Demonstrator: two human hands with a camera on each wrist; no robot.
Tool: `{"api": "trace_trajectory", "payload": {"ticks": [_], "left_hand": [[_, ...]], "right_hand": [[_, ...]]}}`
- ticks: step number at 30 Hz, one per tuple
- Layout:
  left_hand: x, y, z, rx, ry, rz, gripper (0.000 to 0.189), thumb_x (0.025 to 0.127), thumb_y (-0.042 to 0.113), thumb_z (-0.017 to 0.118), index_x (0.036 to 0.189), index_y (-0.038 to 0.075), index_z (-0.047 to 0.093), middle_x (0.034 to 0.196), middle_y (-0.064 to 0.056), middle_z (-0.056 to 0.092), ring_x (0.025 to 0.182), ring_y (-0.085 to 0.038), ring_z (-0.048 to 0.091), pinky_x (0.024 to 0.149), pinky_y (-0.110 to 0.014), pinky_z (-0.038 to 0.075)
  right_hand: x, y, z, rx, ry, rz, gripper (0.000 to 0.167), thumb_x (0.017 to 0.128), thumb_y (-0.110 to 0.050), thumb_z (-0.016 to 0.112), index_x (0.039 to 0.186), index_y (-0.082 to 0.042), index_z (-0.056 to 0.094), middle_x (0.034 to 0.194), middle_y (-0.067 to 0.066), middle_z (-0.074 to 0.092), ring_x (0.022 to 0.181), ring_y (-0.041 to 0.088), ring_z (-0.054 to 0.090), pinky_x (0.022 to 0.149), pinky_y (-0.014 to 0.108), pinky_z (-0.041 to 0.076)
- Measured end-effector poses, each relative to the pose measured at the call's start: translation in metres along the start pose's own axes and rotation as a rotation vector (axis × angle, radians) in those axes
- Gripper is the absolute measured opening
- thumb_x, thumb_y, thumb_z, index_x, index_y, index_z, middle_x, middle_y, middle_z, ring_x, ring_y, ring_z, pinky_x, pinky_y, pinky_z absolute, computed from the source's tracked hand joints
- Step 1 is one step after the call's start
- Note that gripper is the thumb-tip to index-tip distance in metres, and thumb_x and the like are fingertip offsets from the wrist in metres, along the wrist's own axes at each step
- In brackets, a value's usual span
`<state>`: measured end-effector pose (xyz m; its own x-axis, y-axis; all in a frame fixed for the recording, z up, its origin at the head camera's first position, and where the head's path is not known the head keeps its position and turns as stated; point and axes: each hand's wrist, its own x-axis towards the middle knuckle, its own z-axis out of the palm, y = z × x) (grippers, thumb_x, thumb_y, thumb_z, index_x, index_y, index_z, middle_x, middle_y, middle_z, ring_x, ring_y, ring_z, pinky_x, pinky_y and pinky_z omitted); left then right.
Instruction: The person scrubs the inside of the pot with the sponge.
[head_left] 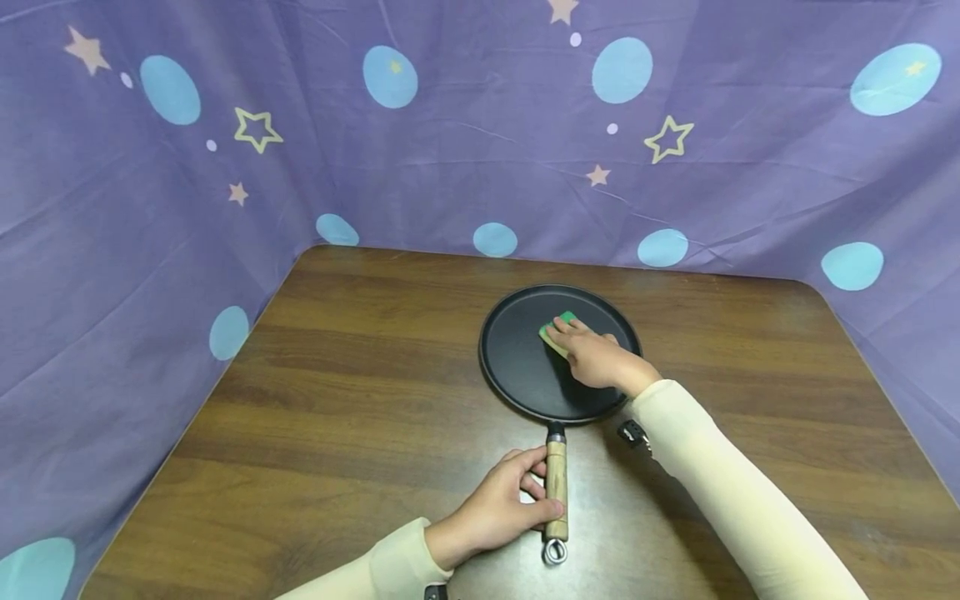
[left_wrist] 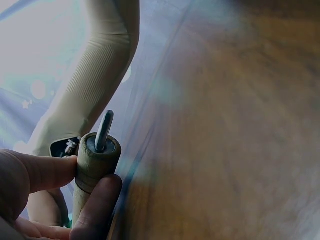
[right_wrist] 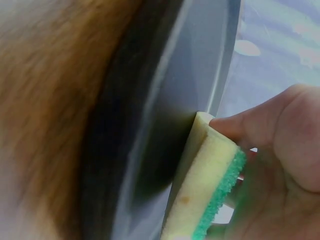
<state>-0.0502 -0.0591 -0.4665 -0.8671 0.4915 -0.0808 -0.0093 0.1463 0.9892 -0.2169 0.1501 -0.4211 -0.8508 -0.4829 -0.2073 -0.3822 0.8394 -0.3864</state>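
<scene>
A round black flat pan [head_left: 517,358] lies on the wooden table, its wooden handle [head_left: 557,479] pointing toward me. My left hand [head_left: 498,504] pinches that handle between thumb and fingers, close to the metal ring [head_left: 555,551] at its end. In the left wrist view the thumb and a finger [left_wrist: 102,205] sit on either side of the handle's end. Over the right half of the pan, my right hand [head_left: 603,360] holds a yellow sponge [right_wrist: 200,180] with a green scouring side, yellow face toward the black surface. The thumb grips the sponge's edge; the fingers are partly hidden behind it.
The brown wooden table [head_left: 360,375] extends around the pan on all sides. A purple curtain [head_left: 465,150] with stars and blue dots hangs along the back and sides. A small black device [head_left: 632,432] is attached under the right sleeve.
</scene>
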Motion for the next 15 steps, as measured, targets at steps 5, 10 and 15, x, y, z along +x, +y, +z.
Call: {"api": "trace_trajectory", "payload": {"ticks": [5,10,15], "left_hand": [[0.0,-0.001,0.001,-0.003,0.004,-0.004,0.076,0.085,-0.001,0.079,0.151,-0.013,0.045,0.112,-0.006,0.055,0.086,-0.004,0.061,0.067,-0.018,0.058],[0.001,-0.001,0.001,0.013,0.004,-0.004,0.076,0.085,0.0,0.079,0.151,-0.014,0.044,0.112,-0.006,0.055,0.086,-0.004,0.061,0.068,-0.018,0.057],[0.001,-0.001,0.0,0.026,0.004,0.002,0.076,0.085,0.0,0.08,0.151,-0.013,0.045,0.112,-0.006,0.055,0.086,-0.003,0.061,0.07,-0.018,0.057]], "right_hand": [[-0.008,0.007,0.001,0.002,0.029,-0.01,0.061,0.103,0.003,0.05,0.162,-0.004,0.037,0.17,0.022,0.026,0.157,0.045,0.02,0.115,0.077,0.025],[-0.018,0.012,0.002,0.004,0.039,-0.008,0.061,0.103,0.003,0.049,0.162,-0.002,0.037,0.169,0.023,0.027,0.157,0.045,0.019,0.114,0.077,0.026],[-0.028,0.013,0.005,0.004,0.05,-0.015,0.06,0.103,0.003,0.049,0.162,-0.001,0.037,0.169,0.024,0.027,0.157,0.046,0.019,0.112,0.079,0.027]]}}
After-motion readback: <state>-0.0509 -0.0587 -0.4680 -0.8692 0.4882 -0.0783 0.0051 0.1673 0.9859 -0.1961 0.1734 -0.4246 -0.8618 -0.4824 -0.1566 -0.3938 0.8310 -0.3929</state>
